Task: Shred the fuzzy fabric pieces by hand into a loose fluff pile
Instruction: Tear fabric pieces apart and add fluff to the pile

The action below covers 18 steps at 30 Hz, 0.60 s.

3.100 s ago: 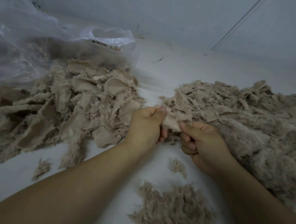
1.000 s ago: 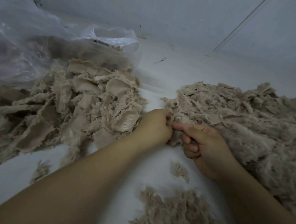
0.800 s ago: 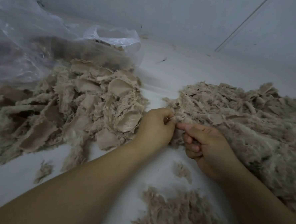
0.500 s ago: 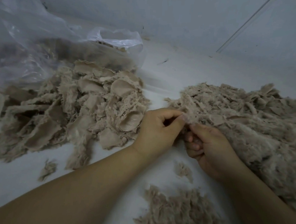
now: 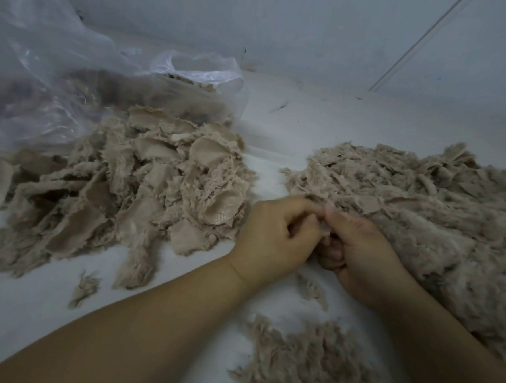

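Head view, shredding in progress. The left hand and the right hand meet knuckle to knuckle at centre, both with fingers curled inward, pinching between them a small scrap of fuzzy fabric of which only a sliver shows between the fingertips. The scrap is held just at the near-left edge of the loose fluff pile, which spreads to the right and far right on the white surface. The stock of unshredded fabric pieces, many showing their smooth woven backing, lies to the left, spilling from a clear plastic bag at far left. A smaller heap of fluff sits near the viewer, below the hands, with a stray tuft at near left.

Pose: both forearms enter from the near edge and converge; the left wrist is roughly straight, the right hand turned palm-inward toward the left.

Technique, as judged from this arrangement: the two pinches should sit close together on the scrap, so that pulling apart tears the backing rather than merely stretching it. Short, repeated tears, with the grip shifted after each, should yield finer fibres. Released fluff is best dropped onto the right pile, well apart from the uncut stock, to keep the two from mingling.
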Each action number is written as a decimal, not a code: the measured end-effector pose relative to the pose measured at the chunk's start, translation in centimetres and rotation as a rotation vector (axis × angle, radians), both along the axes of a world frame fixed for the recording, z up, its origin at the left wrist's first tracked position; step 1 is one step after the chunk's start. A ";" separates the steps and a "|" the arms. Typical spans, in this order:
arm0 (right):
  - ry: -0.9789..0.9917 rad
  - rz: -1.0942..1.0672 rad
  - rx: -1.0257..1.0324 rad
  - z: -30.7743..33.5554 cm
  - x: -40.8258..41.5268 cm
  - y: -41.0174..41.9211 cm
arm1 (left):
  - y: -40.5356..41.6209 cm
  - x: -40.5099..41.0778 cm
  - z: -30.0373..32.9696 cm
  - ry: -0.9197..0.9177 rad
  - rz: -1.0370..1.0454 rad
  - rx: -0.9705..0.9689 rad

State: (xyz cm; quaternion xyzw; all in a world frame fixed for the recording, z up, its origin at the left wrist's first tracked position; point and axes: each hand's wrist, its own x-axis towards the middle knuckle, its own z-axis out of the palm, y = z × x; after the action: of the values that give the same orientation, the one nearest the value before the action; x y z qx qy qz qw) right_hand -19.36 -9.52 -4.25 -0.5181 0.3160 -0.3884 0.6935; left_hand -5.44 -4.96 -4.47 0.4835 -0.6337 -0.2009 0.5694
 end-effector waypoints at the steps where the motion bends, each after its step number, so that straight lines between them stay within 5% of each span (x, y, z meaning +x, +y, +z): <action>1: -0.008 0.003 0.006 0.0 0.0 0.0 | -0.1 0.1 0.1 0.096 0.020 0.026; 7: 0.048 0.028 -0.034 -0.1 0.0 0.0 | -1.7 1.2 -0.1 0.277 -0.075 0.323; 18: 0.051 0.003 0.007 0.0 0.1 0.0 | -3.0 1.1 0.4 0.349 0.109 0.261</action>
State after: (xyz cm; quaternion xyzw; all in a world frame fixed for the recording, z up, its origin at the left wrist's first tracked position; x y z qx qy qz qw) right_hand -19.28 -9.52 -4.25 -0.5259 0.3342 -0.3730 0.6874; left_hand -4.37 -7.94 -4.05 0.5444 -0.4671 -0.3307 0.6133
